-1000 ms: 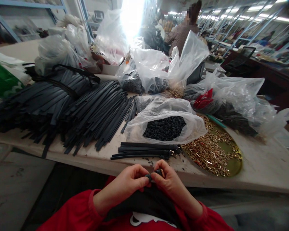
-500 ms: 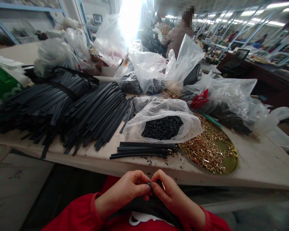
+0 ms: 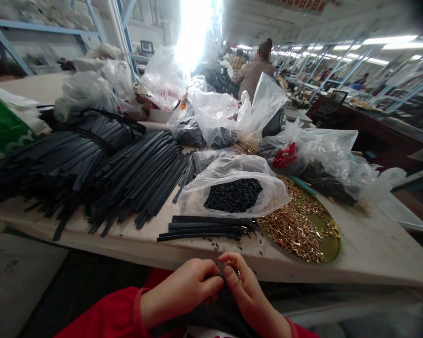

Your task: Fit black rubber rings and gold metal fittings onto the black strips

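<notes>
Before the table point(image 3: 370, 249), left hand point(image 3: 188, 287) pinches a dark piece point(image 3: 222, 275) — right hand point(image 3: 246, 288) — grip unclear.

Strips point(image 3: 141, 173), left: plain black; sleeves point(image 3: 107, 312), near: red. Tray point(image 3: 330, 246), right: olive-yellow, with gold-coloured metal pieces point(image 3: 296, 230); bag point(image 3: 273, 197) beside it: whitish, with black loops point(image 3: 234, 195).

The one camera sits on the person's head and looks forward and down across the table point(image 3: 370, 246). Nearest, at six o'clock, it sees the left hand point(image 3: 188, 287) and right hand point(image 3: 242, 292) from above and behind. A plastic bag point(image 3: 193, 195) lies farther off, around the middle; beyond the table the wide view runs deep into the room, to ceiling lights point(image 3: 389, 41) at two o'clock.
</notes>
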`<act>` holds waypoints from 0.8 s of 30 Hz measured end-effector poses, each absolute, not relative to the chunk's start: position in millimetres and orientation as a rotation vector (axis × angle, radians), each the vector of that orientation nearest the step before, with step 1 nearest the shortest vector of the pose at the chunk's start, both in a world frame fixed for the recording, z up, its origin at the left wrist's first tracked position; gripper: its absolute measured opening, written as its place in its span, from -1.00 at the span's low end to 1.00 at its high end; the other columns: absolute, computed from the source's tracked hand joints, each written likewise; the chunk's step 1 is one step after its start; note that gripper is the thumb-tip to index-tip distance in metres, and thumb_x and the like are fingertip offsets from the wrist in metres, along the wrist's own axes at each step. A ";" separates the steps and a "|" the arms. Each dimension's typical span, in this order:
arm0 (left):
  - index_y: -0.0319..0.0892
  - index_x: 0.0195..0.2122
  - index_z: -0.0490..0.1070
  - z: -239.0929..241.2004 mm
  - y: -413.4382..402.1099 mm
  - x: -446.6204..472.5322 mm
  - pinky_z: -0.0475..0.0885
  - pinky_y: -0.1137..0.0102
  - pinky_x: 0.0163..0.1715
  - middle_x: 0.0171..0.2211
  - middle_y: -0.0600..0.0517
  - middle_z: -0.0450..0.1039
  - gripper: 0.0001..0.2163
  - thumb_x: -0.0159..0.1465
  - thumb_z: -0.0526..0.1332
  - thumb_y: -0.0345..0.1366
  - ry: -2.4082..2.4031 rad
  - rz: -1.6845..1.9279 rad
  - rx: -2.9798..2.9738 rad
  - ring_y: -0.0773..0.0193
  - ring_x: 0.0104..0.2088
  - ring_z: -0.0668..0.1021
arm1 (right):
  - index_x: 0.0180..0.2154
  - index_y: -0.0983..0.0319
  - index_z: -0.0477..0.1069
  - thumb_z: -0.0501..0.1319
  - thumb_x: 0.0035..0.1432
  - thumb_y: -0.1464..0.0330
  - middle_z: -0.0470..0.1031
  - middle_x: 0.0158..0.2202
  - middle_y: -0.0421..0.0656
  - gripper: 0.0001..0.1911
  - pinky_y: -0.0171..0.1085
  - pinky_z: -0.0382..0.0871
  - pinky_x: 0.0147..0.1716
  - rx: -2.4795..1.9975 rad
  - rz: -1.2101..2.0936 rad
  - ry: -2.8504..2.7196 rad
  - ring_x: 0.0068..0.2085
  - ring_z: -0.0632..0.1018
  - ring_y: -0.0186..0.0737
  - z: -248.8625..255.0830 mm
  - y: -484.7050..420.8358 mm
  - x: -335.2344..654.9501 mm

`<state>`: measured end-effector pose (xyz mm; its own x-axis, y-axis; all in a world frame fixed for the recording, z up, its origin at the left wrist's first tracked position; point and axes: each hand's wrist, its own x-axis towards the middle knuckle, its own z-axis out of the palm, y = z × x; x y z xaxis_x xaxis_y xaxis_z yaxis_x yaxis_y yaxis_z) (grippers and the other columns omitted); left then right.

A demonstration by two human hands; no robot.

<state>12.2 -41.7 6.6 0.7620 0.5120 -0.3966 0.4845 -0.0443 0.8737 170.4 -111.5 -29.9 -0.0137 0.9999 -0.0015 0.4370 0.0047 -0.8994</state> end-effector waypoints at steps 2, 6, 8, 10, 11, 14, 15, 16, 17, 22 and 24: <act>-0.21 -0.35 0.41 2.2 -23.9 19.5 0.32 0.46 -0.44 -0.43 0.04 0.47 -0.81 0.19 0.05 -0.25 0.862 0.135 1.949 0.27 -0.42 0.48 | -0.24 0.21 0.23 -0.10 0.24 0.24 0.35 -0.44 -0.20 -0.77 -0.34 0.28 -0.44 -1.631 0.734 -1.532 -0.43 0.40 -0.29 -30.7 -90.9 183.9; -0.18 -0.17 0.37 -20.0 15.6 33.9 0.34 0.33 -0.21 -0.23 -0.04 0.46 -0.79 0.15 0.14 -0.35 1.089 0.425 2.346 0.16 -0.23 0.48 | -0.37 0.23 0.28 -0.07 0.22 0.22 0.39 -0.44 -0.12 -0.72 -0.22 0.28 -0.36 -1.859 0.124 -1.641 -0.37 0.42 -0.18 -41.1 -45.9 220.1; -0.17 -0.16 0.38 -30.7 27.7 35.7 0.33 0.31 -0.17 -0.20 -0.04 0.44 -0.79 0.16 0.12 -0.43 1.110 0.490 2.454 0.17 -0.19 0.46 | -0.29 0.28 0.33 0.00 0.18 0.20 0.43 -0.27 0.01 -0.71 -0.11 0.26 -0.21 -1.877 -0.147 -1.787 -0.21 0.42 -0.05 -53.1 -32.8 232.3; -0.16 -0.19 0.39 -35.1 35.0 30.1 0.31 0.31 -0.14 -0.17 -0.02 0.42 -0.82 0.19 0.10 -0.40 1.127 0.510 2.500 0.18 -0.16 0.44 | -0.16 0.31 0.33 0.06 0.15 0.18 0.42 -0.14 0.06 -0.65 -0.04 0.21 -0.11 -1.833 -0.332 -1.910 -0.11 0.39 0.02 -66.7 -28.3 238.1; -0.16 -0.22 0.39 -34.4 38.7 24.4 0.31 0.32 -0.15 -0.19 -0.02 0.42 -0.85 0.22 0.08 -0.37 1.147 0.517 2.518 0.19 -0.17 0.44 | -0.13 0.31 0.32 0.08 0.14 0.18 0.42 -0.11 0.06 -0.63 -0.02 0.18 -0.07 -1.800 -0.385 -1.955 -0.09 0.38 0.03 -72.7 -28.5 239.1; -0.17 -0.34 0.39 -24.6 61.9 0.1 0.31 0.35 -0.19 -0.32 -0.01 0.41 -0.79 0.29 -0.03 -0.29 1.402 0.443 2.572 0.23 -0.25 0.45 | -0.09 0.31 0.31 0.08 0.13 0.18 0.43 -0.11 0.05 -0.61 -0.01 0.15 -0.03 -1.722 -0.451 -2.000 -0.07 0.38 0.02 -81.9 -32.1 238.8; -0.16 -0.35 0.38 -21.2 74.9 -8.1 0.31 0.36 -0.20 -0.33 -0.01 0.41 -0.77 0.30 -0.04 -0.28 1.584 0.348 2.552 0.24 -0.26 0.45 | -0.09 0.31 0.32 0.08 0.13 0.17 0.43 -0.11 0.05 -0.60 -0.01 0.15 -0.03 -1.703 -0.457 -1.998 -0.08 0.39 0.02 -81.6 -32.6 238.5; -0.18 -0.32 0.37 -19.0 90.0 -15.1 0.31 0.36 -0.20 -0.32 -0.03 0.41 -0.76 0.31 -0.06 -0.28 1.689 0.305 2.521 0.24 -0.25 0.46 | -0.10 0.31 0.32 0.07 0.14 0.17 0.43 -0.12 0.04 -0.60 -0.02 0.15 -0.03 -1.685 -0.463 -1.993 -0.08 0.39 0.01 -80.1 -32.4 238.3; -0.20 -0.30 0.37 -18.3 106.0 -20.5 0.31 0.36 -0.21 -0.31 -0.06 0.40 -0.76 0.31 -0.07 -0.30 1.753 0.276 2.498 0.23 -0.24 0.46 | -0.10 0.30 0.32 0.06 0.14 0.17 0.44 -0.12 0.04 -0.60 -0.02 0.16 -0.03 -1.669 -0.469 -1.985 -0.08 0.40 0.01 -77.6 -31.6 238.3; -0.31 -0.31 0.37 -31.5 162.1 -21.9 0.37 0.35 -0.34 -0.29 -0.11 0.40 -0.85 0.23 0.10 -0.31 1.939 0.133 2.348 0.21 -0.31 0.50 | -0.11 0.27 0.33 0.07 0.13 0.19 0.46 -0.15 -0.01 -0.64 -0.03 0.16 -0.05 -1.559 -0.512 -2.003 -0.12 0.43 -0.02 -62.0 -26.4 241.4; -0.31 -0.27 0.36 -34.3 166.3 -18.4 0.39 0.33 -0.34 -0.28 -0.06 0.41 -0.83 0.23 0.12 -0.29 1.970 0.129 2.290 0.25 -0.33 0.49 | -0.12 0.26 0.34 0.09 0.12 0.22 0.47 -0.17 -0.02 -0.67 -0.04 0.16 -0.06 -1.512 -0.528 -2.007 -0.13 0.44 -0.02 -57.1 -28.2 242.1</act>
<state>-18.4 166.3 -34.3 0.1500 0.9886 -0.0125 0.9785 -0.1466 0.1449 242.1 -28.2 -57.1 -0.2019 0.7348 0.6475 0.9584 0.2844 -0.0239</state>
